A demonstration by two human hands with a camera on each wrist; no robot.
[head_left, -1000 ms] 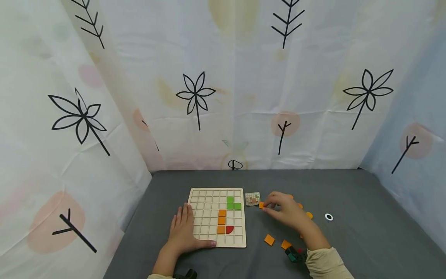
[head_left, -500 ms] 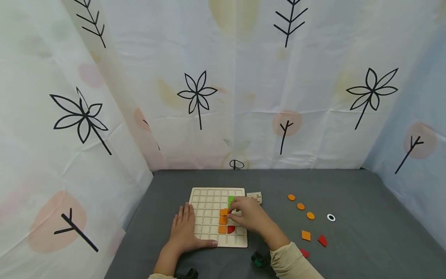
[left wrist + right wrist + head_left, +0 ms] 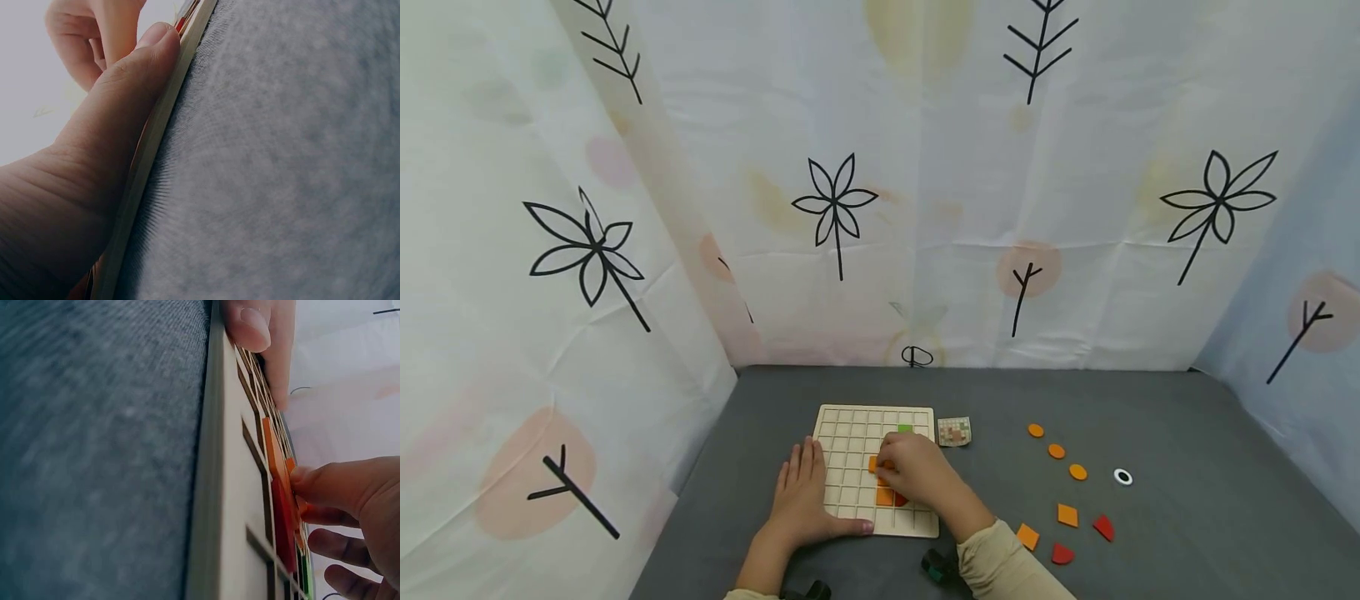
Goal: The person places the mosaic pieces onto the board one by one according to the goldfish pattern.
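A pale wooden grid board [image 3: 850, 429] lies on the grey tabletop. My left hand [image 3: 801, 500] rests on its left side, fingers straight, thumb [image 3: 125, 94] along the near edge. Over the middle of the grid, my right hand [image 3: 917, 475] pinches an orange square tile [image 3: 872, 464] at the board's surface. In the right wrist view the thumb [image 3: 312, 481] touches orange, while the exact grip is partly hidden. Below that hand sit another orange tile [image 3: 885, 497] and a red rounded piece [image 3: 900, 500]. A green tile [image 3: 905, 428] shows behind; other pieces are covered.
A small pattern card [image 3: 954, 432] lies right of the board. Further right are three orange discs [image 3: 1056, 451], a white ring with a dark centre [image 3: 1123, 477], two orange squares [image 3: 1067, 515] and two red pieces [image 3: 1103, 527]. Patterned cloth [image 3: 925, 292] hangs behind the table.
My right hand has carried an orange square from beside the card leftward onto the board, then slightly nearer the orange column. The left hand stays on the board. The head view has shifted a little.
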